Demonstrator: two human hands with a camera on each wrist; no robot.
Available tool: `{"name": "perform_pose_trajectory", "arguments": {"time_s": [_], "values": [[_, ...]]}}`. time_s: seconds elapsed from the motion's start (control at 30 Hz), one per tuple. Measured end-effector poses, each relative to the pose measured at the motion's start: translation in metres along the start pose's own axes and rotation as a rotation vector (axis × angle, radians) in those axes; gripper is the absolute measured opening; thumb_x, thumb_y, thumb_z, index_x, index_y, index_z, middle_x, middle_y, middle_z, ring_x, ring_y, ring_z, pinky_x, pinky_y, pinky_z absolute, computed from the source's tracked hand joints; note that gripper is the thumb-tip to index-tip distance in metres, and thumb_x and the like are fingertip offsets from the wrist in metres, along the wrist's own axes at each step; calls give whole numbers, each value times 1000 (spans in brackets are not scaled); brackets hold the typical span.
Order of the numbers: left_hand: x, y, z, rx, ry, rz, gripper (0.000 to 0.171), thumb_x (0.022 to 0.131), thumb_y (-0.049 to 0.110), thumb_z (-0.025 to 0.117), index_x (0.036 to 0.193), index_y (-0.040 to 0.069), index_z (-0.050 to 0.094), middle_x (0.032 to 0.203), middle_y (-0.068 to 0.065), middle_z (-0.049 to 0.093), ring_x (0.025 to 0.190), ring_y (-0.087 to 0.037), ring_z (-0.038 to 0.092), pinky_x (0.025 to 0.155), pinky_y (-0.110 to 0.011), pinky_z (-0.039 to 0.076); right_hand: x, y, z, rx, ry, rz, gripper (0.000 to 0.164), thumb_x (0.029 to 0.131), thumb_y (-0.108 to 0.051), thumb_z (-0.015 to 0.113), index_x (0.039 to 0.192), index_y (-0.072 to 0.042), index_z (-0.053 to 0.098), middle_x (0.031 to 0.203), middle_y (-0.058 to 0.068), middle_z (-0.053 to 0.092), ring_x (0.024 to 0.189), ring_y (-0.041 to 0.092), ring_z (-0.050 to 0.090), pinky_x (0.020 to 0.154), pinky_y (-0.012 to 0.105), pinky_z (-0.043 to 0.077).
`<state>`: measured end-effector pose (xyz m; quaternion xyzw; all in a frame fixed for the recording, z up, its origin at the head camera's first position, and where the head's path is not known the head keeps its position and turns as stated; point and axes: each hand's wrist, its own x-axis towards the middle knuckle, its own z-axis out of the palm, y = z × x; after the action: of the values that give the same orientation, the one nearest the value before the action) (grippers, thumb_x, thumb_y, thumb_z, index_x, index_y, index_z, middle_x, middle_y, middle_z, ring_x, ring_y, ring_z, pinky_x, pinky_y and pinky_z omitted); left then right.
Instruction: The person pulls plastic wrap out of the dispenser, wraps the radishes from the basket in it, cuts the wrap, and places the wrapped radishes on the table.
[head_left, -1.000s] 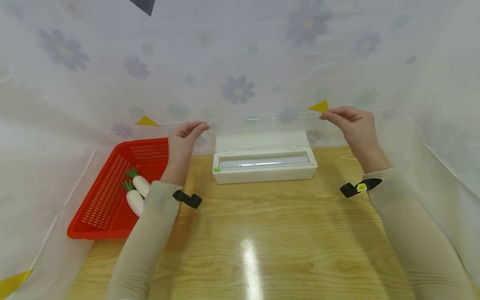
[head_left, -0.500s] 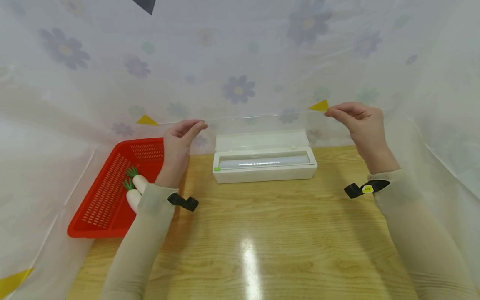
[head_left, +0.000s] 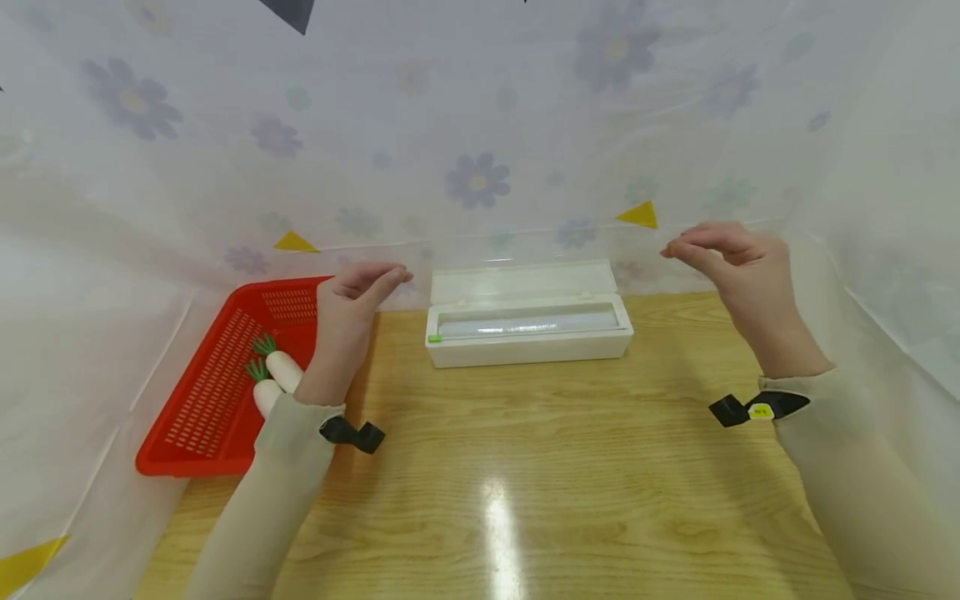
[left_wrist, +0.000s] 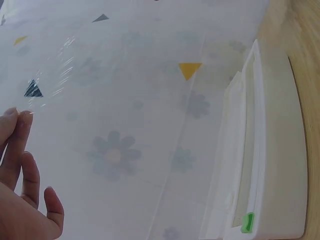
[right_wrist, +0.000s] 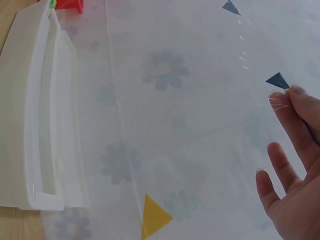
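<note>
Thumb and fingertips of my left hand [head_left: 351, 321] pinch one end of a clear sheet of cling film [left_wrist: 65, 70], whose glints show in the left wrist view. The other end is pinched by my right hand [head_left: 753, 292], with wrinkles of film at those fingertips in the right wrist view. Between the hands the film is nearly invisible in the head view. Behind and between them stands a white cling film dispenser box [head_left: 528, 350], its lid [head_left: 525, 282] up. A film roll [head_left: 528, 323] lies inside, and a green slider [head_left: 434, 339] sits at its left end.
A red plastic basket [head_left: 176, 400] stands left, partly behind my left arm, with two white radishes [head_left: 283, 371] with green tops inside. The wooden table [head_left: 562, 467] ends at a flower-patterned plastic sheet [head_left: 480, 125] at the back and sides.
Both hands have come down and back toward the body. The left has drifted a little left and the right a little right, so they are farther apart. Both keep their pinch.
</note>
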<state>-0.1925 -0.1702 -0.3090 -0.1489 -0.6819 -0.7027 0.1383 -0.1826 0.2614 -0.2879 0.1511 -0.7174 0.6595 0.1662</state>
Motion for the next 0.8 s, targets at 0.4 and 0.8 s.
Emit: {"name": "perform_pose_trajectory", "arguments": {"time_s": [0.4,0.8], "values": [[-42,11,-8,38,-102,-120,24,86,19,68,103,1,70,96,-7,71,99,-26,60,91,-34,46,-44,-8,-9,-79,-51,48,20,84,1,66,101,11,65,105,11,62,109,23,49,87,22,44],[-90,0,-18,82,-293,-148,16,88,8,65,99,-1,70,94,-10,69,89,-29,60,80,-32,50,-98,3,-22,-364,-179,-80,20,77,14,66,93,3,71,97,5,64,107,13,51,85,15,40]]}}
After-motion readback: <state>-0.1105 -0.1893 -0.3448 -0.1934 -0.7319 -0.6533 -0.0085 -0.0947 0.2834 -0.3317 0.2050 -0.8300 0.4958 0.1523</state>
